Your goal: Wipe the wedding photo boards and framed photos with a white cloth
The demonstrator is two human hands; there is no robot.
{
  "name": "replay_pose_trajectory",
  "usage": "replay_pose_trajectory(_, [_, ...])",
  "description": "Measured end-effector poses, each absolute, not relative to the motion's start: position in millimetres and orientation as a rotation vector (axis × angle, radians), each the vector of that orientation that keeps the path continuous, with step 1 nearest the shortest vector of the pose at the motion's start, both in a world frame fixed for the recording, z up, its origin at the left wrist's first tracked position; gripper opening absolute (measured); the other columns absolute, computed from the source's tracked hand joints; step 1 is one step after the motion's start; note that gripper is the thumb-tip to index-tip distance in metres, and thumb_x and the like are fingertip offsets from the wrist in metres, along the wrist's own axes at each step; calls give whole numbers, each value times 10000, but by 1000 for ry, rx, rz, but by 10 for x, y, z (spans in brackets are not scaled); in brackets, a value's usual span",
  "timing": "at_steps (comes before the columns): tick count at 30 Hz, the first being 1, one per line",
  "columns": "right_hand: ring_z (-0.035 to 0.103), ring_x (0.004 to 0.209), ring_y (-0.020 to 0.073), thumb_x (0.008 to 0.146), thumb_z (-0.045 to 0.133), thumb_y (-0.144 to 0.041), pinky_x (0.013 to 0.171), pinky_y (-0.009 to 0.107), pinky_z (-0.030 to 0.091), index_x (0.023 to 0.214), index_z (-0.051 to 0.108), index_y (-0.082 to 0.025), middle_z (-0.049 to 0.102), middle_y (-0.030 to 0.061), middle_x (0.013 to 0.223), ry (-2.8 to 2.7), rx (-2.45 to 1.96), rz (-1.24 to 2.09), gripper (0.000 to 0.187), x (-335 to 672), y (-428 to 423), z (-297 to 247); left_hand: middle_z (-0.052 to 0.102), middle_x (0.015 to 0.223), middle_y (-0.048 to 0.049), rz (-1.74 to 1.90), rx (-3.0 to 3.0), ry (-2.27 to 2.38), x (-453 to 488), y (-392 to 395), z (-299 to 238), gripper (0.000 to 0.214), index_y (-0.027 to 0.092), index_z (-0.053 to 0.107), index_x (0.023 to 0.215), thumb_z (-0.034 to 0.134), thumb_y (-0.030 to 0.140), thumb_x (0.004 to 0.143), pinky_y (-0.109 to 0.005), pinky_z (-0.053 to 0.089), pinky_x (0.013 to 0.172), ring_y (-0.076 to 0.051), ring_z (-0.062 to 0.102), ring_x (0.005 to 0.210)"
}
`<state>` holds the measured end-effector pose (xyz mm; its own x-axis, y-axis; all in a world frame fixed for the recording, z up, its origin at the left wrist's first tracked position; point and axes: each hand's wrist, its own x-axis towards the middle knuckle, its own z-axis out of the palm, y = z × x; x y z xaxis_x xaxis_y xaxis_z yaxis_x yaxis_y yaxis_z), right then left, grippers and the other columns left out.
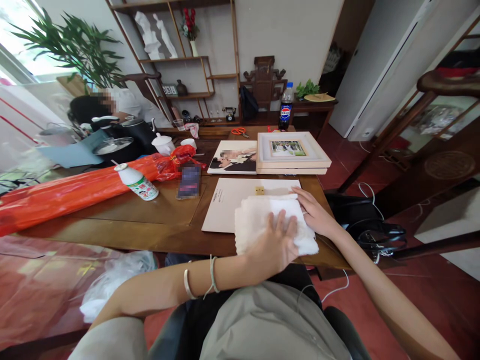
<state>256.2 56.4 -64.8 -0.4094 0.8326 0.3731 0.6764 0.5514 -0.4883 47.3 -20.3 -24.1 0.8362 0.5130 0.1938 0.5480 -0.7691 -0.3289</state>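
Observation:
A folded white cloth (262, 215) lies on the near edge of the wooden table (150, 225), partly over a pale backing board (228, 200). My left hand (273, 245) rests flat on the cloth's near part, fingers stretched out. My right hand (315, 212) touches the cloth's right edge with its fingers flat against it. A small brown hanger piece (259, 190) sits on the board just beyond the cloth. Farther back lie a white picture frame (292, 152) holding a photo and a loose photo print (232, 157).
A white bottle (138, 182) lies beside a long orange plastic bag (75, 192) on the left. A phone (189, 182), teapot (163, 144), scissors (238, 131) and cola bottle (285, 107) stand farther back. A person (108, 102) sits at the far left. A black bag (367, 225) lies right of the table.

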Motion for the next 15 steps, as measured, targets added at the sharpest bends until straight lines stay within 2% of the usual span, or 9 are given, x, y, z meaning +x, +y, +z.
replay_pose_trajectory(3, [304,1401,279,901,376,-195,1148,534,279,1379,434,-232,394,108,1474,-2192,-1221,336,482,2564,570,-664,455,1419,-176,-32,-2667,-888,492,146,-147,343,191,709,1074,408,319,973,-607,395,968,-448,413,1288])
replay_pose_trajectory(7, [295,1405,283,875,389,-163,1151,534,271,1396,415,-216,380,121,1479,-2205,-1196,329,524,2577,574,-681,348,1483,-198,-72,-2639,-864,509,456,-138,335,160,702,1077,408,281,971,-598,387,994,-443,326,1345])
replay_pose_trajectory(12, [308,1399,277,882,408,-175,1138,538,294,1415,391,-278,392,80,1481,-2193,-1218,355,542,2566,558,-650,419,1421,-248,-199,-2594,-679,507,120,-302,392,87,651,1159,409,330,969,-584,357,1031,-420,375,1326])
replay_pose_trajectory(15, [293,1407,279,884,408,-176,1142,542,280,1410,402,-278,380,75,1491,-2192,-1202,370,536,2557,549,-624,418,1423,-243,-258,-2611,-585,460,-190,-330,439,48,611,1207,403,352,968,-544,322,1065,-405,370,1333])
